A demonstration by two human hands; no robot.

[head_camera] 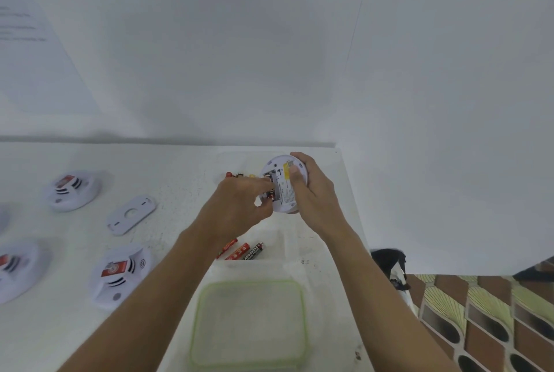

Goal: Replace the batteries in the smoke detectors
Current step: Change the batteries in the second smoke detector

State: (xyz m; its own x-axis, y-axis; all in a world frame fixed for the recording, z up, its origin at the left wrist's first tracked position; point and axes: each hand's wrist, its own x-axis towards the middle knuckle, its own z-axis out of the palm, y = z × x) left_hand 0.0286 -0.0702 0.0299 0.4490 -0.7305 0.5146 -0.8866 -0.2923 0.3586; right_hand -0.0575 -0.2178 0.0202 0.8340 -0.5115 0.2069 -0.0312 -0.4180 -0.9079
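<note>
My right hand [311, 192] grips a white round smoke detector [283, 186], held above the table with its back and open battery bay facing me. The fingers of my left hand [239, 207] pinch a battery at that bay; the battery is mostly hidden by my fingers. Three loose red and black batteries [241, 251] lie in a clear container [278, 247] below my hands. More batteries [239, 175] show just behind my left hand.
Three more smoke detectors sit on the white table at left [73, 190] [120, 275] [15, 266]. A detached mounting plate [132, 214] lies between them. A green-rimmed lid [250, 323] rests near the front. The table's right edge [356, 222] borders a patterned floor.
</note>
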